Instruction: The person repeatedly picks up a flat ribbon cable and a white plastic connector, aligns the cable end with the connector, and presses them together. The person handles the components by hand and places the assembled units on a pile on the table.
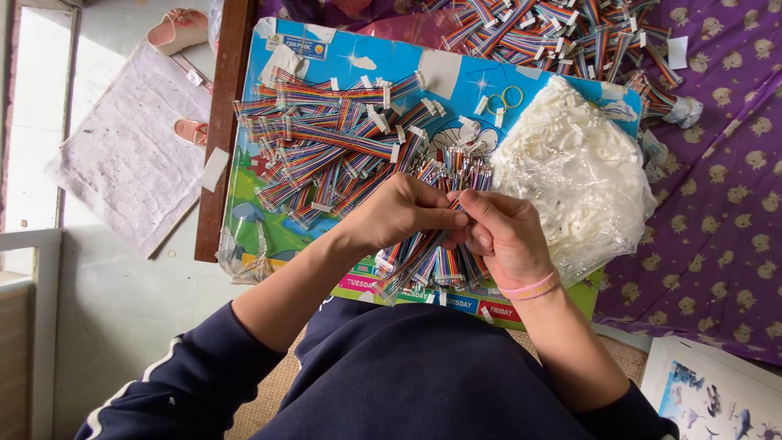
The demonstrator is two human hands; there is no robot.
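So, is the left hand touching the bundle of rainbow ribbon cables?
Touching: the head view shows the left hand wrapped around the cable bundle, fingers closed on it.

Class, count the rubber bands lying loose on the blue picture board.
2: one green rubber band and one yellow rubber band, side by side near the board's top edge, left of the clear bag of white pieces. Others may be hidden.

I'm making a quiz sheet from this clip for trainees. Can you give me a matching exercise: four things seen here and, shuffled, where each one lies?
Things:
1. Bundle of rainbow ribbon cables
2. Clear bag of white connectors
3. Pink wristband
4. Pink sandals

Places:
A. On the floor, upper left
B. Held between the left hand and right hand
C. On the right wrist
D. On the colourful board, right of the hands

Pairs: 1-B, 2-D, 3-C, 4-A
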